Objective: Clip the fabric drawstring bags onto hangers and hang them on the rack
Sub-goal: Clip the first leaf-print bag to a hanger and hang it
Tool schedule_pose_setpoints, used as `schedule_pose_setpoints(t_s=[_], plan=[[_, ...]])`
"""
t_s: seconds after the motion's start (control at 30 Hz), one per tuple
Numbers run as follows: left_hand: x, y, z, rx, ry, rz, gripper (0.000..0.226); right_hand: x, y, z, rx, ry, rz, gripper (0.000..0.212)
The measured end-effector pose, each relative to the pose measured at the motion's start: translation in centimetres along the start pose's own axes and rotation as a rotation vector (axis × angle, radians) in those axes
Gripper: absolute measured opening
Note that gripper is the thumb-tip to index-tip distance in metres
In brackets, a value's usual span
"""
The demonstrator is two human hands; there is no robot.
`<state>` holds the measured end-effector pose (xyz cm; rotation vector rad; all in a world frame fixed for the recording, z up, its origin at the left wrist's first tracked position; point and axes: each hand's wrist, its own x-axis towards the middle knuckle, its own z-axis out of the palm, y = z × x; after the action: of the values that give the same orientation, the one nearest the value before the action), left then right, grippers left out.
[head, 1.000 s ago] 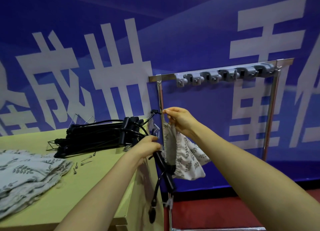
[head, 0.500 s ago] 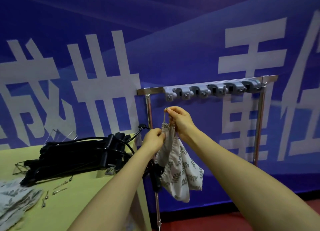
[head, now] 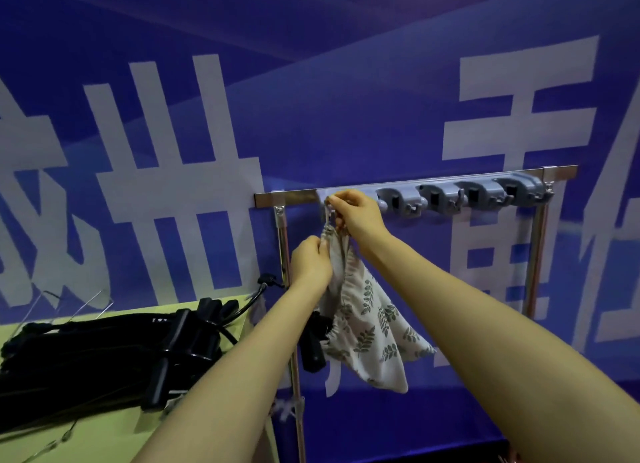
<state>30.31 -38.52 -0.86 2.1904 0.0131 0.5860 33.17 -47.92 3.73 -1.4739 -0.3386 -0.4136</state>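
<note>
A white drawstring bag with a green leaf print [head: 372, 327] hangs below my hands, clipped to a black hanger [head: 313, 344] whose lower end shows beside it. My right hand [head: 356, 211] pinches the top of the hanger or bag at the leftmost grey clamp of the rack rail [head: 289, 199]; the hook itself is hidden by my fingers. My left hand [head: 310, 263] grips the gathered neck of the bag just below. A pile of black clip hangers [head: 114, 351] lies on the green table [head: 104, 438] at the left.
Several grey clamps with hooks [head: 464, 197] line the rail to the right of my hand. The rack's chrome posts [head: 533, 254] stand in front of a blue banner with white characters. Loose metal clips [head: 65, 435] lie on the table's near part.
Both hands have risen with the bag and hanger. My right hand went from below the rail up to the leftmost clamp. The view has shifted right and closer to the rack.
</note>
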Motion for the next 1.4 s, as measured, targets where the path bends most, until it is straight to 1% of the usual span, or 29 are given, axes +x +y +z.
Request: schedule_pose_setpoints(t_s=[0.07, 0.2, 0.33, 0.43, 0.57, 0.7, 0.8, 0.9, 0.97, 1.0, 1.07, 1.23, 1.3, 1.4], plan=[[0.8, -0.1, 0.3, -0.035, 0.036, 0.008, 0.037, 1.2, 0.5, 0.3, -0.048, 0.022, -0.019, 0.011], [2.0, -0.1, 0.6, -0.045, 0.047, 0.034, 0.04, 2.8, 1.5, 0.3, -0.104, 0.051, -0.024, 0.01], [3.1, -0.9, 0.9, -0.047, 0.034, 0.01, 0.04, 3.4, 2.4, 0.4, -0.169, 0.042, 0.004, 0.013], [3.5, -1.8, 1.1, -0.051, 0.037, -0.012, 0.04, 3.7, 3.1, 0.6, -0.175, 0.067, 0.02, 0.017], [3.4, -3.0, 1.6, -0.045, 0.029, -0.058, 0.04, 2.9, 3.9, 0.4, -0.166, 0.103, 0.043, 0.013], [2.3, -4.1, 2.0, -0.01, -0.025, -0.061, 0.039, 0.7, 4.9, 0.2, -0.199, 0.172, 0.004, 0.007], [1.3, -3.7, 2.3, -0.028, -0.087, -0.04, 0.038, -0.7, 5.6, 0.1, -0.3, 0.181, -0.019, 0.004], [0.4, -3.3, 1.8, 0.006, -0.132, -0.05, 0.031, -2.4, 5.4, 0.2, -0.435, 0.257, -0.094, 0.013], [-0.4, -3.6, 0.8, 0.04, -0.134, -0.067, 0.03, -3.8, 4.6, 0.7, -0.467, 0.288, -0.169, 0.016], [-0.8, -3.7, 0.3, 0.028, -0.132, -0.083, 0.032, -4.4, 4.2, 1.0, -0.474, 0.278, -0.195, 0.017], [-1.8, -4.1, -1.2, -0.034, -0.116, -0.121, 0.034, -5.7, 3.2, 2.0, -0.456, 0.189, -0.208, 0.021], [-5.0, -4.9, -6.5, -0.009, -0.05, -0.18, 0.031, -9.2, 1.2, 5.8, -0.374, -0.074, -0.14, 0.029], [-6.4, -6.1, -9.3, -0.04, -0.003, -0.203, 0.028, -11.2, 0.4, 7.8, -0.337, -0.146, -0.114, 0.031], [-8.9, -8.9, -14.1, -0.045, 0.073, -0.268, 0.033, -14.7, -0.7, 11.4, -0.312, -0.249, -0.067, 0.04]])
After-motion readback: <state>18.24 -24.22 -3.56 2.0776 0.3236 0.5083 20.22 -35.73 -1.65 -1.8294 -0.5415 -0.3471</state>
